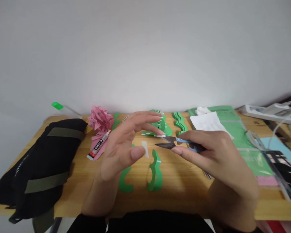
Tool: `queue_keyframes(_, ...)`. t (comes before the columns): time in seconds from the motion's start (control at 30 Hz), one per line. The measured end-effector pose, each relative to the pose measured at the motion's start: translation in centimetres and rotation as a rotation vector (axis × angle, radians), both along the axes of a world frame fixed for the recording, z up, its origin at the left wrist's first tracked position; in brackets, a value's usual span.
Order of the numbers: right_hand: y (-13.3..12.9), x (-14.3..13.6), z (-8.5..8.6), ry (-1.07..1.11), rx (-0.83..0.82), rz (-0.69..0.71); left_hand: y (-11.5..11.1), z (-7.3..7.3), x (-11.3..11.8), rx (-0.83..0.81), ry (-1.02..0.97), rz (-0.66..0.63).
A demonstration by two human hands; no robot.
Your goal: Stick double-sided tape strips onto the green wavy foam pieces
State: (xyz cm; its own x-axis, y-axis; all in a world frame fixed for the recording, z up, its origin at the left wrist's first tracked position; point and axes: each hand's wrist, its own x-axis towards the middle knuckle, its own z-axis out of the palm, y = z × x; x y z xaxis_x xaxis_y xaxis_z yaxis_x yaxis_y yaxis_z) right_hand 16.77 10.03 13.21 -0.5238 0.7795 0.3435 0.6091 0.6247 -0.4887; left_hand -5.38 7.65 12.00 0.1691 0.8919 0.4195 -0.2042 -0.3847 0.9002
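My right hand (215, 155) is closed round a pair of thread snips (168, 142) with blue handles. Their dark blades stand apart and point left. My left hand (126, 142) is open, its thumb well away from the curved fingers. A small white bit (161, 136) shows between one left fingertip and the upper blade; what it sticks to, I cannot tell. Beside the left thumb is a white strip (145, 149), perhaps touching it. Below lie a curled green wavy paper strip (155, 171) and another green paper piece (126, 181), partly hidden by my left hand.
Behind the hands are green paper shapes with white marks (168, 129) and stacked wavy green strips (179, 123). Leftward sit a pink paper flower (100, 118), a glue tube (98, 145) and a black bag (48, 161). Rightward are a green packet (247, 142), white paper (210, 124) and a power strip (269, 111).
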Motion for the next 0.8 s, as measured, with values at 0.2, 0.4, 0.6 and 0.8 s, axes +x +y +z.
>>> queue_keyframes(0.2,0.0,0.2,-0.1,-0.048,-0.001,-0.016,-0.4,-0.1,0.0,-0.013,0.066,0.016)
queue_keyframes(0.4,-0.1,0.4,-0.7,-0.181,0.13,-0.107,-1.1,0.2,0.2,-0.046,0.228,0.041)
queue_keyframes(0.6,-0.4,0.2,-1.2,-0.284,0.284,-0.214,-1.3,0.0,0.6,-0.024,0.354,0.015)
queue_keyframes(0.8,-0.3,0.1,-1.2,-0.289,0.297,-0.276,-1.4,0.0,0.8,-0.092,0.265,-0.02)
